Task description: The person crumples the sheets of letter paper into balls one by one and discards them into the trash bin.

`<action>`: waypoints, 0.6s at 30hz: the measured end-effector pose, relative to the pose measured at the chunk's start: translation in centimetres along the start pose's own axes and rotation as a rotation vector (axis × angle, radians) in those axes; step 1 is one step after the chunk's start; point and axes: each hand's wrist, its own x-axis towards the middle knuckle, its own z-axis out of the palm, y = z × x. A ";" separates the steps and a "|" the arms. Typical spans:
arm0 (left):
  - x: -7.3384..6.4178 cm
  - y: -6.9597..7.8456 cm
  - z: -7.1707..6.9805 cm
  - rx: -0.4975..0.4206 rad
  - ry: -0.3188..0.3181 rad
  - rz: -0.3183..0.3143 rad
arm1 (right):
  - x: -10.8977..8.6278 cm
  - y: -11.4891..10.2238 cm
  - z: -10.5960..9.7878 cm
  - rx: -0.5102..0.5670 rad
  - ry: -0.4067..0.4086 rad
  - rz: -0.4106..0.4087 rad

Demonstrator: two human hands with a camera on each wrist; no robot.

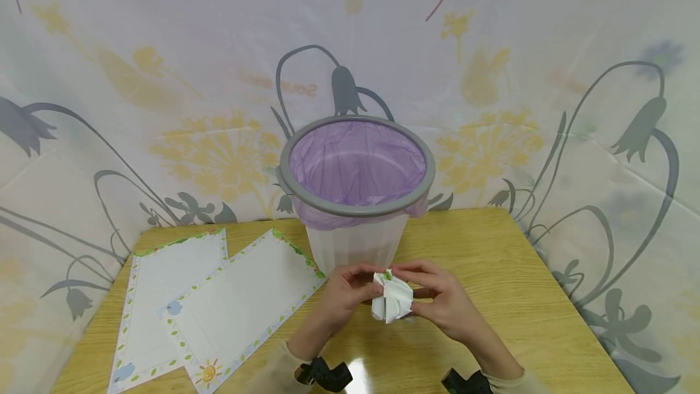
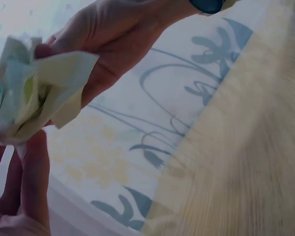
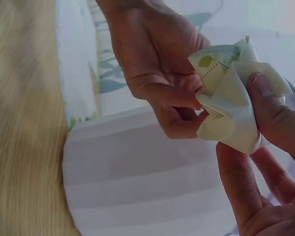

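A crumpled sheet of paper (image 1: 398,298), white with a bit of green print, is held between both hands in front of the bin. My left hand (image 1: 343,295) pinches its left side, thumb on the near face. From the right, my right hand (image 1: 445,303) grips it with thumb and fingers. In the right wrist view the crumpled paper (image 3: 231,105) shows folds and a printed leaf edge. The left wrist view shows the same crumpled paper (image 2: 39,88) with its loose corners sticking out. Just behind the hands stands a white bin (image 1: 350,242) with a grey rim and purple liner.
Two flat sheets with leafy printed borders lie overlapping at the left: a rear sheet (image 1: 164,297) and a front sheet (image 1: 246,297). The wooden table (image 1: 492,272) ends at a flower-patterned curtain (image 1: 219,78) behind and at both sides.
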 end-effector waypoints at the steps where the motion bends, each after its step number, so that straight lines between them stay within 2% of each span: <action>1: -0.1 0.0 0.2 0.006 0.030 0.002 | 0.0 0.0 0.1 -0.014 0.022 0.002; 4: -0.2 0.0 0.7 0.056 0.097 0.061 | -0.1 0.1 0.4 -0.013 0.064 0.014; 7: -0.4 0.1 1.1 0.141 0.122 0.171 | -0.2 0.2 0.5 0.023 0.078 0.027; 10: -0.5 0.2 1.3 0.239 0.105 0.301 | -0.3 0.2 0.6 0.035 0.098 0.038; 13: -0.7 0.4 1.2 0.251 0.042 0.392 | -0.4 0.1 0.7 0.005 0.130 0.036; 16: -0.8 0.4 1.0 0.207 -0.016 0.413 | -0.4 0.0 0.8 -0.030 0.143 0.044; 18: -0.9 0.3 0.9 0.193 -0.015 0.399 | -0.4 0.0 0.8 -0.042 0.138 0.053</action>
